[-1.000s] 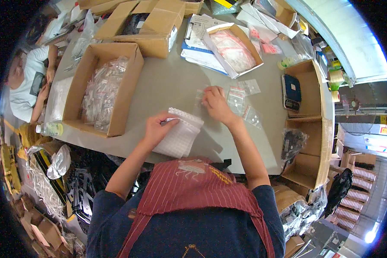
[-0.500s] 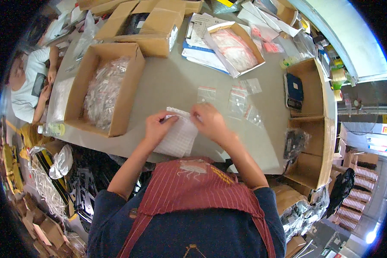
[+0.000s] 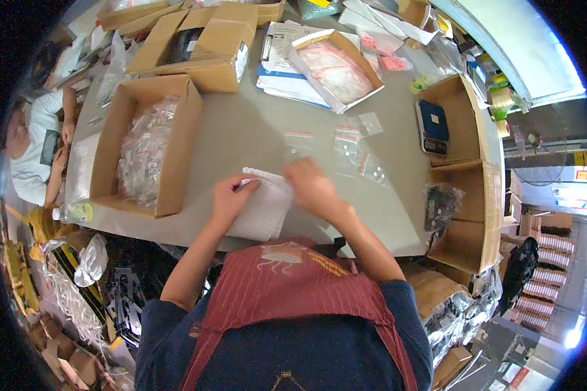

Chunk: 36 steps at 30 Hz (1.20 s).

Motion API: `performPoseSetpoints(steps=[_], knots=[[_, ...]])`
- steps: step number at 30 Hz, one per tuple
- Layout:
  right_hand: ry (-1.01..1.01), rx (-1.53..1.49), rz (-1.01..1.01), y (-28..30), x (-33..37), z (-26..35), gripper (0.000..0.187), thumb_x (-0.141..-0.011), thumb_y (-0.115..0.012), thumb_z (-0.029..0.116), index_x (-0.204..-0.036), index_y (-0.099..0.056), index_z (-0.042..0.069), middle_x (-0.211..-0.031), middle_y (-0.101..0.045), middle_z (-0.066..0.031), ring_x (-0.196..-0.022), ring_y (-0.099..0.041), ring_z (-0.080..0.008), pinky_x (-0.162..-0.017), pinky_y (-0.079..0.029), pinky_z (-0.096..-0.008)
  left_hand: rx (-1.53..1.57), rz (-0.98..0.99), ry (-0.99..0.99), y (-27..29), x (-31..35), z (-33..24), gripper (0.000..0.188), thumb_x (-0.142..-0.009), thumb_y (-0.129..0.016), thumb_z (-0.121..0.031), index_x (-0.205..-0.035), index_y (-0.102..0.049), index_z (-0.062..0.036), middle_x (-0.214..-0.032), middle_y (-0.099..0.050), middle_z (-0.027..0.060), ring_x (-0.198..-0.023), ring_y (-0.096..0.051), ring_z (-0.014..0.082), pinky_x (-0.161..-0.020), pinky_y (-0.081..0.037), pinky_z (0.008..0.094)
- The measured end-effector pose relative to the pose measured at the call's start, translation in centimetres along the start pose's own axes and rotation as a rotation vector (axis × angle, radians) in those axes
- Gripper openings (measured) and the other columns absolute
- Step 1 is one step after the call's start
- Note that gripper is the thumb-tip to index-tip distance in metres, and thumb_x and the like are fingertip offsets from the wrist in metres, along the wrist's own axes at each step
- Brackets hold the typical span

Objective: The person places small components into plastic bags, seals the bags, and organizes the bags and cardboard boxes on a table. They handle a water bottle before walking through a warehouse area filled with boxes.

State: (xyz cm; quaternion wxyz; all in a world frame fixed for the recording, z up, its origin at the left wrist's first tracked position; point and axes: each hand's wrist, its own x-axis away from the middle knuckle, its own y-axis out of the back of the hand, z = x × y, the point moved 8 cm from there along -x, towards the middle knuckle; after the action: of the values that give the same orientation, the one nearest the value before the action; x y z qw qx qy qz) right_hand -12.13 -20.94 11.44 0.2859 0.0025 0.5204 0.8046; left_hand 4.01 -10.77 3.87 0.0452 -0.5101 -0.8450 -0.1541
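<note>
A white pad-like stack of sheets with a fine grid pattern (image 3: 264,212) lies at the table's front edge, in front of my apron. My left hand (image 3: 231,199) pinches its upper left corner between thumb and fingers. My right hand (image 3: 312,188) is at its upper right edge, fingers curled and smeared by motion. Whether those fingers grip anything cannot be seen. Just beyond my right hand lies a small clear zip bag (image 3: 298,142) with a red strip. More such zip bags (image 3: 347,146) holding small pale pieces lie to its right.
A carton of clear plastic packets (image 3: 150,150) stands at left. An open box of zip bags (image 3: 339,72) sits on papers at the back. A digital scale (image 3: 432,127) rests in a carton (image 3: 466,124) at right. Another person (image 3: 39,146) sits at the far left.
My right hand has shifted slightly right along the stack's upper edge and is more blurred. My left hand keeps its pinch on the corner. The whole view has moved a little.
</note>
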Motion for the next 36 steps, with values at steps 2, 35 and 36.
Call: performPoseSetpoints(steps=[2, 35, 36], knots=[[-0.177, 0.057, -0.187, 1.5, 1.8, -5.2, 0.011, -0.083, -0.061, 0.009, -0.094, -0.062, 0.008, -0.091, -0.064, -0.0119, -0.093, -0.061, -0.0347, -0.079, -0.051, -0.0439, 0.018, -0.032, 0.05, 0.5, -0.1, 1.2, 0.019, -0.083, -0.076, -0.016, -0.098, -0.076, -0.0033, -0.082, -0.07, -0.0002, -0.074, -0.058, 0.0056, -0.067, -0.048, 0.0241], [-0.89, 0.202, 0.027, 3.6, 6.1, -14.4, 0.034, -0.089, -0.065, 0.037, -0.111, -0.06, 0.011, -0.092, -0.072, -0.0135, -0.087, -0.069, -0.0358, -0.075, -0.053, -0.0494, 0.065, -0.088, 0.08, 1.1, -0.5, 3.4, 0.022, -0.086, -0.075, -0.021, -0.094, -0.074, -0.0007, -0.079, -0.066, -0.0037, -0.071, -0.055, 0.0056, -0.064, -0.046, 0.0243], [-0.899, 0.139, 0.023, 3.5, 6.8, -14.5, 0.033, -0.089, -0.064, 0.037, -0.11, -0.061, 0.012, -0.087, -0.072, -0.0134, -0.086, -0.069, -0.0358, -0.073, -0.053, -0.0497, 0.116, -0.082, 0.081, 0.7, -0.7, 3.8, 0.021, -0.086, -0.075, -0.021, -0.094, -0.075, -0.0009, -0.078, -0.066, -0.0038, -0.07, -0.055, 0.0055, -0.064, -0.045, 0.0243]])
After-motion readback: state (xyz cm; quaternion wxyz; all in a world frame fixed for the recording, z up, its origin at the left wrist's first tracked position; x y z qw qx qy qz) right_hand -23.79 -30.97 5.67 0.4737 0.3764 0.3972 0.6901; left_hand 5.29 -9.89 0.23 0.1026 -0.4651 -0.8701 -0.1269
